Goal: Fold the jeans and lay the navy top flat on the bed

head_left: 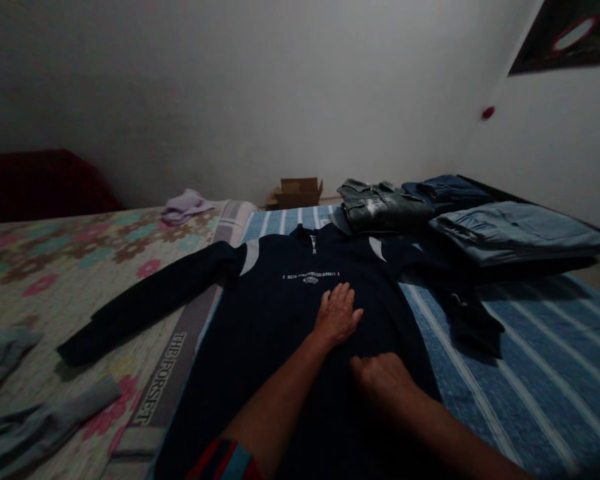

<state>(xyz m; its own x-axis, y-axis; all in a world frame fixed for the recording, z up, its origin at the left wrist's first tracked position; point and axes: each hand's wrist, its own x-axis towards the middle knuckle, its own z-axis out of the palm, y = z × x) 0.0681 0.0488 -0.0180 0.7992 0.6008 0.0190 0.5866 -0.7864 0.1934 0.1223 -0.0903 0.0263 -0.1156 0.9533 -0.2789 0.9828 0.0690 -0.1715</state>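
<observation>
A dark navy half-zip sweatshirt lies face up and spread out, collar away from me, with pale shoulder patches and small white lettering across the chest. One sleeve stretches to the left; the other bends down on the right. My left hand lies flat on the chest just below the lettering, fingers extended. Lower and to the right, my right hand is over the sweatshirt's front with its fingers curled in. It is slightly blurred, and whatever may be under those fingers is hidden.
Folded grey-green denim, dark blue jeans and light blue jeans lie at the back right. Grey clothing lies at the front left, a lilac cloth farther back. A cardboard box stands by the wall.
</observation>
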